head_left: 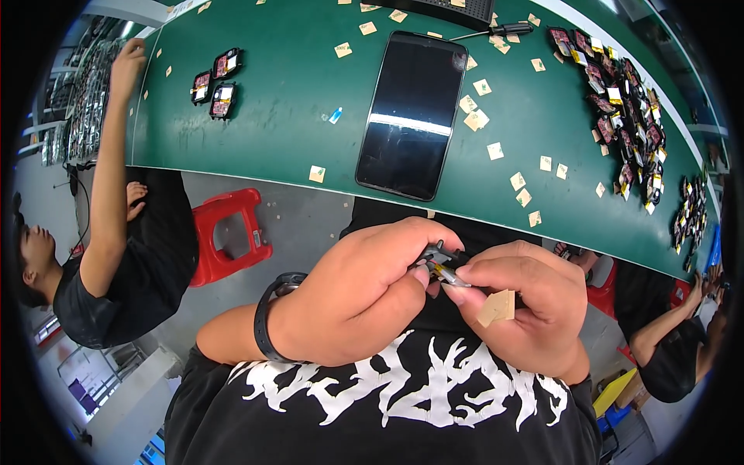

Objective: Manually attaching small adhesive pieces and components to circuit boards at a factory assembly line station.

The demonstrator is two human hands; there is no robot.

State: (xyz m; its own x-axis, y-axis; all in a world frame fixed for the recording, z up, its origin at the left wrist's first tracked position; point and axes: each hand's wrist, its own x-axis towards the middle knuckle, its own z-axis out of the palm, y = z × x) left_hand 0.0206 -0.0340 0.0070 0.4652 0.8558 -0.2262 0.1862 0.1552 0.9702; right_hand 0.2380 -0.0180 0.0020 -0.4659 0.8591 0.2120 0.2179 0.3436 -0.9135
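In front of my chest, my left hand [353, 291] is closed around a small black device housing [440, 253], mostly hidden by the fingers. My right hand [539, 298] pinches a small silver battery [451, 277] with a yellow strip, at the side of that housing. Whether the battery is attached to it I cannot tell. Against the curled fingers of my right hand rests a tan paper square [497, 308]. A large black phone [411, 116] lies on the green table [263, 132] beyond my hands.
Three opened devices [222, 101] lie at the table's left. Many similar ones [632, 124] are heaped at the right. Tan paper squares [495, 151] are scattered about, and a screwdriver [508, 29] lies behind the phone. Co-workers sit on both sides; a red stool [201, 240] stands left.
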